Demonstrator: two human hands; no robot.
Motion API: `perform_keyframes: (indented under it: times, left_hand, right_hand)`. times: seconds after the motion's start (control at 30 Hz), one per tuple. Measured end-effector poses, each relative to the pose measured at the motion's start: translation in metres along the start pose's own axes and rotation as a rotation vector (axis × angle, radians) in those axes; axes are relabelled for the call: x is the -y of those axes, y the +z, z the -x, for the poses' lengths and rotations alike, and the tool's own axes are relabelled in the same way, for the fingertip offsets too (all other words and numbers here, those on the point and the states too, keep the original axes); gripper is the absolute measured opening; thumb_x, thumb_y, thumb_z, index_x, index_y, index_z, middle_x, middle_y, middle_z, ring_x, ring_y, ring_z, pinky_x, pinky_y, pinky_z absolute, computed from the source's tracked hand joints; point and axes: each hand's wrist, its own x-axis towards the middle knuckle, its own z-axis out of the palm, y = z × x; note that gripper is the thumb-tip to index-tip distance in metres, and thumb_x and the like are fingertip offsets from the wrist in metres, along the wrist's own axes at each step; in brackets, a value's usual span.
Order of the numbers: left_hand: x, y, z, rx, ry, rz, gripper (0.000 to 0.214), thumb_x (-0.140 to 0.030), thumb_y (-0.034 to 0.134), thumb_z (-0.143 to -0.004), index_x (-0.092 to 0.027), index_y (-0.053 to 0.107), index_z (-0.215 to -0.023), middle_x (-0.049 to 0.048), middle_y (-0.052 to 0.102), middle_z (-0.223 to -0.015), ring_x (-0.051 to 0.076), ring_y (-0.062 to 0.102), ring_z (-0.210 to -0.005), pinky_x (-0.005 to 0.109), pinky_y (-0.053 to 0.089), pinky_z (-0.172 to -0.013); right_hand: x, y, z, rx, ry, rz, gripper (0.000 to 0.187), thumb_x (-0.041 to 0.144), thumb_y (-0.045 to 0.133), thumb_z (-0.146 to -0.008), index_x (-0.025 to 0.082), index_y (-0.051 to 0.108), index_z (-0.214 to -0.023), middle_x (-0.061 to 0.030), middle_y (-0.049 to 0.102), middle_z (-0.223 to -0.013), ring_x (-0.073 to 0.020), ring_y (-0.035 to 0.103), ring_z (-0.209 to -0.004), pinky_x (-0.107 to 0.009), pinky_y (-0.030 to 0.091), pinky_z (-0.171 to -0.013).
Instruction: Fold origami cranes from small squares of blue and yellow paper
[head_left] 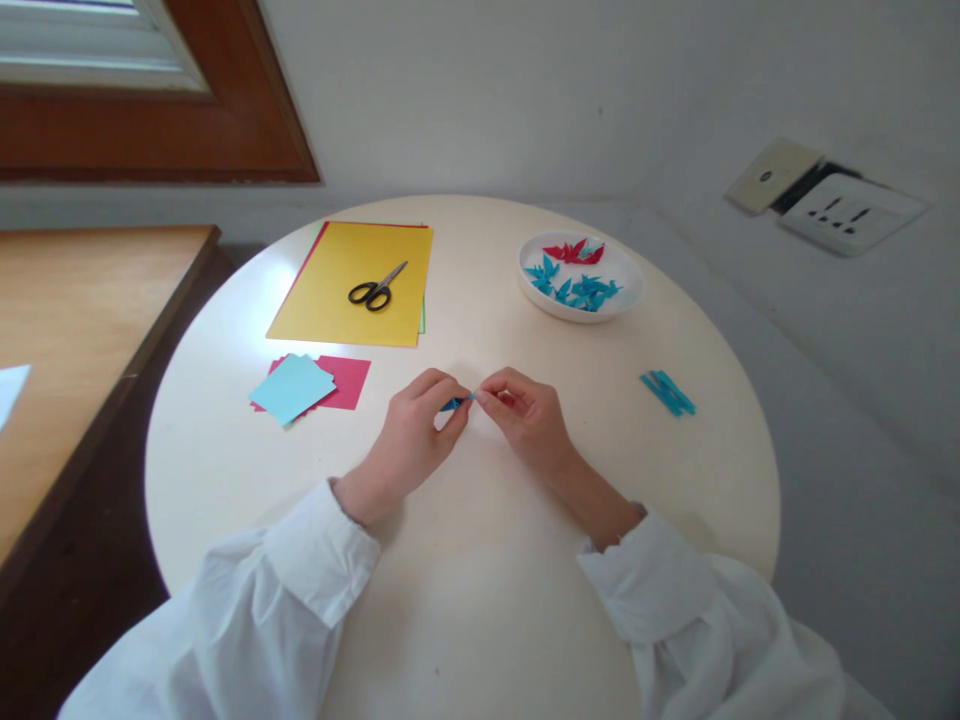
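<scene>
Nearest: two white sleeves [300, 560], cuffs loose at the wrists, forearms angled inward over a round, cream-white surface [480, 570].

Mid-surface: left hand [416, 430] and right hand [532, 425] meet at the fingertips. Left hand narrow, thumb and fingers pinching a folded blue paper [453, 404]. Right hand also narrow, thumb and forefinger closed on its tip.

Folded blue paper: small, mostly hidden by the left fingers. Visible part dark blue in shadow, with a lighter blue edge; narrows to a pale teal point between the two hands. Full shape cannot be told.

Left of the hands: light blue paper squares [293, 388], fanned, lying over pink-red paper [350, 384]. Right, near the rim: a few blue strips [668, 393], loosely bunched.

Farther: yellow sheet [315, 300], red and green edges showing beneath; black-handled scissors [384, 284] on top, slightly parted. To their right, a white dish [577, 314] with pointed folded shapes, blue [590, 293] and red [577, 253].

Beyond: pale wall [465, 110], brown window frame [251, 120], socket plate [844, 214].
</scene>
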Motion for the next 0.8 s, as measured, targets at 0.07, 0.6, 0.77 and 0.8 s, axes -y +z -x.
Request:
perform_keyframes:
  times: [0.07,0.6,0.77,0.8]
  left_hand:
    - [0.0001,0.0003,0.0003,-0.013,0.008,0.002,0.006,-0.012,0.055,-0.080,-0.017,0.058,-0.077,0.0026,0.060,-0.076,0.011,0.059,-0.066,0.021,0.048,-0.059]
    - [0.0003,0.0008,0.0010,-0.086,0.064,-0.016,0.006,-0.013,0.057,-0.082,-0.018,0.060,-0.083,0.0025,0.062,-0.078,0.011,0.061,-0.070,0.021,0.052,-0.063]
    - [0.0012,0.0010,0.0012,-0.085,0.073,-0.009,0.006,-0.015,0.056,-0.083,-0.018,0.061,-0.083,0.0029,0.061,-0.079,0.011,0.061,-0.071,0.021,0.051,-0.062]
    - [0.0012,0.0011,0.0013,-0.084,0.072,-0.005,0.006,-0.015,0.056,-0.083,-0.018,0.061,-0.083,0.0030,0.061,-0.079,0.011,0.061,-0.071,0.021,0.051,-0.063]
  right_hand:
    - [-0.0002,-0.0013,-0.0015,0.020,0.036,-0.044,0.013,0.027,0.059,-0.073,0.019,0.059,-0.063,0.0009,0.057,-0.063,-0.0123,0.051,-0.062,-0.026,0.040,-0.057]
    - [-0.0040,0.0022,-0.0042,0.025,0.306,-0.366,0.013,0.030,0.066,-0.062,0.018,0.061,-0.059,0.0049,0.051,-0.054,-0.0087,0.039,-0.054,-0.025,0.030,-0.054]
    - [-0.0042,0.0042,-0.0032,0.036,0.348,-0.397,0.015,0.031,0.066,-0.062,0.018,0.060,-0.058,0.0061,0.046,-0.050,-0.0082,0.035,-0.052,-0.025,0.026,-0.051]
    - [-0.0039,0.0043,-0.0031,0.036,0.346,-0.396,0.015,0.031,0.066,-0.061,0.018,0.059,-0.058,0.0060,0.046,-0.051,-0.0082,0.035,-0.052,-0.025,0.026,-0.052]
